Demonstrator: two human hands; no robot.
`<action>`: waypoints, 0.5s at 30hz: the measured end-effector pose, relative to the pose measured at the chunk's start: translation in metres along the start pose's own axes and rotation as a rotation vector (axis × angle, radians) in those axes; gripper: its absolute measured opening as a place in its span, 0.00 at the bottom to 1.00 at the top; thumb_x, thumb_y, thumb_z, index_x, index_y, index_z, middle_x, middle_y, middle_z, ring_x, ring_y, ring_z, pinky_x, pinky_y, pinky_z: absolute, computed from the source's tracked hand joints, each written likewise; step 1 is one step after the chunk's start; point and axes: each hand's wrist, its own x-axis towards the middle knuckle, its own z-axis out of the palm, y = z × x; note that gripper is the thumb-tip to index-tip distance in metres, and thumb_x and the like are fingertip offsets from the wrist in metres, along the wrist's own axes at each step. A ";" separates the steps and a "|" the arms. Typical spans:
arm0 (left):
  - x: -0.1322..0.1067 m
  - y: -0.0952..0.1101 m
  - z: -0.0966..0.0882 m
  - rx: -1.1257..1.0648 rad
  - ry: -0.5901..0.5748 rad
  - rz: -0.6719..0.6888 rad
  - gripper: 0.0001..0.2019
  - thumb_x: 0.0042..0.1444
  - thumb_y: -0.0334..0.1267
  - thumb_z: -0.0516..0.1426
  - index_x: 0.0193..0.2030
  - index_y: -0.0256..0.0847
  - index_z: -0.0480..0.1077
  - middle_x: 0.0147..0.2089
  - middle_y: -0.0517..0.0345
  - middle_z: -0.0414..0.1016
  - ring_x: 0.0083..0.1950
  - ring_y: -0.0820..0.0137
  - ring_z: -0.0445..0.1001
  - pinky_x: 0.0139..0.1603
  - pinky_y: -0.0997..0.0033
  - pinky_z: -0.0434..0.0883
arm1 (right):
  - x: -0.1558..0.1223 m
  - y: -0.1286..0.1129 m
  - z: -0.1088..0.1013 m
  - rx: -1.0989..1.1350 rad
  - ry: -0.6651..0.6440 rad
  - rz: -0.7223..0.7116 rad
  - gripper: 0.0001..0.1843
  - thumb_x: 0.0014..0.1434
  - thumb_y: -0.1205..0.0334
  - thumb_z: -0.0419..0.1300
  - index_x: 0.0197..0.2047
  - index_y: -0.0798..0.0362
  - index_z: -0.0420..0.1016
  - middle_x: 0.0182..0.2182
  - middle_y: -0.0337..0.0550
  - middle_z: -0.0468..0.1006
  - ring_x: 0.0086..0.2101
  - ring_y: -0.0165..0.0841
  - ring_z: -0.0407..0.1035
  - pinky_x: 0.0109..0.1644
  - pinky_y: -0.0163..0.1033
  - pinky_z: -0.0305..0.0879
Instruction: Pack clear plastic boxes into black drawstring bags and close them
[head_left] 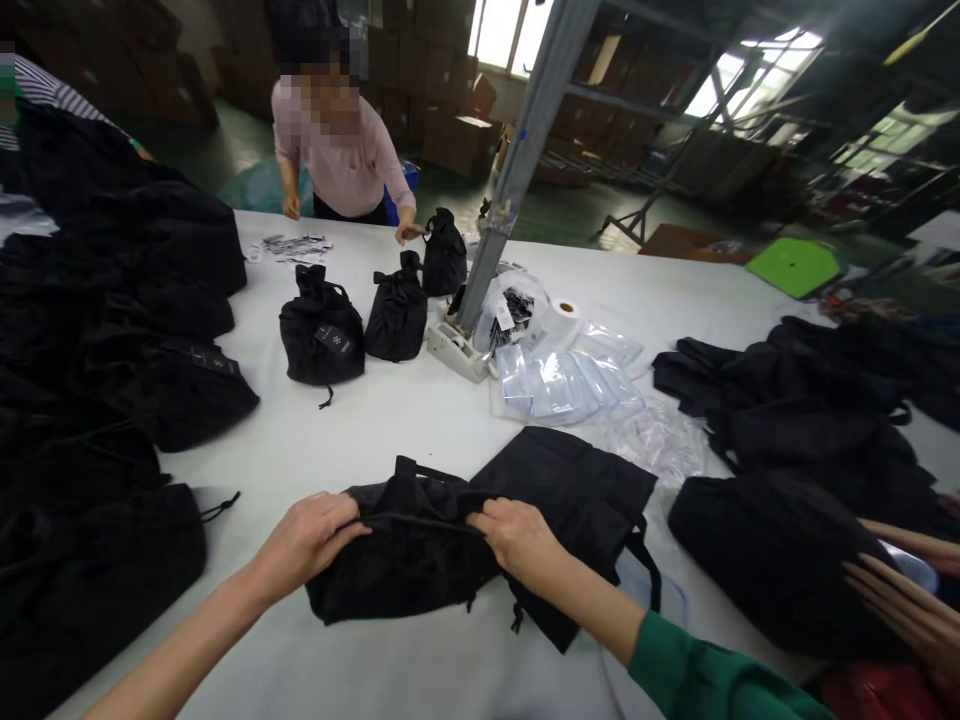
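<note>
A black drawstring bag [409, 575] lies on its side on the white table in front of me. My left hand [324, 528] pinches the left end of its gathered mouth. At the right end of the same mouth, my right hand [514, 535] grips the edge, its green sleeve near the bottom right. A cord runs between both hands, and a loop handle rises behind them. Touching the bag's right side is a flat black bag [574, 490] with a strap, partly behind my right forearm.
Black bags pile up at left [112, 370] and right [810, 420]. Clear plastic pouches [559, 385] lie beside a tape dispenser [455, 350] and slanted metal post [517, 150]. Several closed bags [322, 335] stand near a person in pink [349, 160]. Another person's hands [911, 600] touch a bag at right.
</note>
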 end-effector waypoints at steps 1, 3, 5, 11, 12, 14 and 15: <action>-0.005 0.005 0.001 0.010 -0.038 0.055 0.16 0.68 0.44 0.47 0.30 0.43 0.65 0.29 0.60 0.67 0.32 0.70 0.67 0.35 0.71 0.61 | -0.009 0.002 0.000 0.004 0.007 0.008 0.19 0.62 0.72 0.50 0.50 0.48 0.75 0.36 0.43 0.76 0.35 0.32 0.66 0.39 0.37 0.60; -0.015 0.014 0.007 0.051 -0.079 0.136 0.15 0.68 0.42 0.47 0.29 0.43 0.64 0.29 0.60 0.67 0.31 0.70 0.66 0.34 0.70 0.60 | -0.024 0.003 0.004 0.008 0.024 0.016 0.20 0.61 0.73 0.52 0.51 0.47 0.75 0.35 0.43 0.76 0.35 0.33 0.67 0.38 0.37 0.61; -0.023 0.017 0.014 0.054 -0.097 0.140 0.15 0.68 0.40 0.46 0.29 0.43 0.63 0.29 0.60 0.65 0.31 0.70 0.65 0.33 0.70 0.59 | -0.036 0.004 0.011 0.047 0.055 0.008 0.18 0.61 0.72 0.52 0.50 0.48 0.76 0.33 0.44 0.77 0.35 0.34 0.69 0.39 0.38 0.63; -0.035 0.011 0.007 -0.073 -0.172 0.012 0.10 0.67 0.41 0.48 0.38 0.43 0.67 0.40 0.56 0.69 0.41 0.68 0.70 0.43 0.69 0.65 | -0.068 0.030 0.010 0.524 0.435 0.095 0.11 0.63 0.59 0.58 0.47 0.52 0.76 0.47 0.47 0.77 0.47 0.36 0.72 0.53 0.42 0.67; -0.031 0.014 0.002 -0.087 -0.144 0.009 0.09 0.67 0.42 0.49 0.41 0.43 0.68 0.45 0.54 0.70 0.45 0.66 0.70 0.47 0.67 0.65 | -0.070 0.033 0.006 0.527 0.506 0.132 0.11 0.63 0.58 0.58 0.47 0.52 0.75 0.46 0.47 0.78 0.47 0.36 0.72 0.53 0.42 0.67; -0.018 0.023 -0.005 -0.146 -0.081 -0.054 0.09 0.65 0.44 0.52 0.48 0.45 0.67 0.52 0.53 0.68 0.52 0.65 0.69 0.53 0.66 0.65 | -0.062 0.030 -0.001 0.479 0.570 0.090 0.12 0.64 0.58 0.57 0.48 0.52 0.74 0.45 0.47 0.78 0.47 0.36 0.72 0.54 0.43 0.66; -0.009 0.030 -0.007 -0.168 -0.074 -0.115 0.12 0.64 0.46 0.54 0.51 0.45 0.66 0.53 0.53 0.69 0.52 0.64 0.69 0.53 0.66 0.66 | -0.054 0.023 -0.003 0.444 0.550 0.023 0.13 0.64 0.57 0.57 0.49 0.53 0.74 0.45 0.47 0.78 0.47 0.36 0.71 0.54 0.43 0.66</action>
